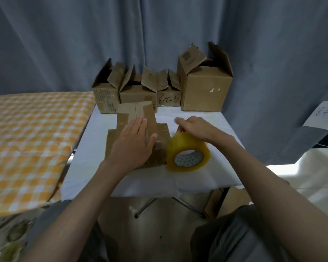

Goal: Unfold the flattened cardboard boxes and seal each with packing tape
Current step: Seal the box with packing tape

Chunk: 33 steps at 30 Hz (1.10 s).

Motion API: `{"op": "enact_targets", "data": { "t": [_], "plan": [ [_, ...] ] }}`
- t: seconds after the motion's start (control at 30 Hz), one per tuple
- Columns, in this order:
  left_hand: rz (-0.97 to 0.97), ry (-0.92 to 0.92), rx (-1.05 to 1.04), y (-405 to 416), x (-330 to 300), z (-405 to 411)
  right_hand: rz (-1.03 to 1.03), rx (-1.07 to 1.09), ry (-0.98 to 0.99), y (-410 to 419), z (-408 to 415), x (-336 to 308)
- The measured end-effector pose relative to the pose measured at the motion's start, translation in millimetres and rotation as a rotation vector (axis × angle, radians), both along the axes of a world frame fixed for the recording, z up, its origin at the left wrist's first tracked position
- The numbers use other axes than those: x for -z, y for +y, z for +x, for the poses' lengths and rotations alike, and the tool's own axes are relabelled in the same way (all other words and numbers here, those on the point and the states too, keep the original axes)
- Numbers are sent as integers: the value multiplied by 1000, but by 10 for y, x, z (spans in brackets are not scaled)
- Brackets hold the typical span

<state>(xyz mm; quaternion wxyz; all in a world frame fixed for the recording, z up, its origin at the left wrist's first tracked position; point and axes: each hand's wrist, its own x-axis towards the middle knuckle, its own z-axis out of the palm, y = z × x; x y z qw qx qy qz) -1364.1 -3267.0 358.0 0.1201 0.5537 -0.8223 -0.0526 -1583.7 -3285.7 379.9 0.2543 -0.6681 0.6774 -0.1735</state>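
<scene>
A flattened brown cardboard box lies in the middle of the small white-covered table. My left hand lies flat on it with straight fingers, pressing it down. A yellowish roll of packing tape stands on its edge just right of the flat box. My right hand reaches over the roll's top, fingers curled round its far rim. Several unfolded boxes stand at the table's back edge with their top flaps up, three small ones on the left and a larger one on the right.
A surface under an orange-checked cloth adjoins the table on the left. A grey curtain hangs behind. Another pale surface lies to the right, with a sheet of paper beyond it. My knees sit below the table's front edge.
</scene>
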Motion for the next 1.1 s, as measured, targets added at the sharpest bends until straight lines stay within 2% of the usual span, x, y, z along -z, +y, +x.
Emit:
{"op": "enact_targets", "data": {
  "t": [0.07,0.13,0.3,0.4,0.47,0.53,0.6,0.7,0.8,0.97,1.1],
  "plan": [
    [-10,-2,8,-1,10,6,-145,135,-120,-95,-217,78],
    [-8,-5,14,-7,23,9,-220,273,-54,-196,-432,223],
    [-3,33,23,-25,20,9,13,302,150,-253,-640,638],
    [15,65,14,-12,-44,7,-62,308,174,-223,-666,779],
    [-18,23,-18,-59,-155,-25,-94,365,152,-195,-668,778],
    [-94,-92,-30,-181,-321,-83,-140,444,53,-132,-677,720],
    [-132,-129,47,-338,-494,-152,-246,501,-100,-9,-652,622],
    [28,39,321,-519,-643,-253,-420,521,-356,283,-434,448],
    [149,131,485,-635,-569,-302,-453,483,-491,537,-116,368],
    [169,328,430,-665,-343,-299,-452,519,-594,537,87,438],
    [247,378,391,-667,-323,-311,-332,333,-638,316,-93,351]
  ]
}}
